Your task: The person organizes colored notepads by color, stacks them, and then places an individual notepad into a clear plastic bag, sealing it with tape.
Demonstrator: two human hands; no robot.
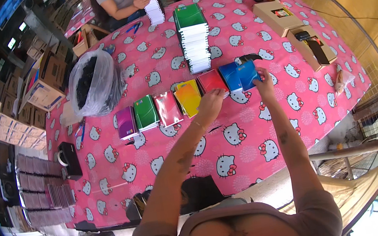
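Note:
A row of small spiral notebooks lies across the pink cartoon-cat tablecloth: a purple notebook (126, 122), a green notebook (145, 111), a pink-red notebook (167, 108), a yellow notebook (188, 97), a red notebook (211, 80) and two blue ones at the right. My left hand (212, 104) has its fingers closed at the lower edge of the red notebook. With my right hand (264, 82) I grip the right edge of the rightmost blue notebook (247, 72). It overlaps the other blue notebook (228, 73). Beyond them rises a tall stack of green-covered notebooks (193, 33).
Across the table a person (123, 0) holds another notebook stack (150, 6). A clear plastic bag (96, 85) with dark contents stands at left, near a black box (69, 160). Cardboard trays (276, 16) line the far right; cartons (40, 82) are piled off the left side.

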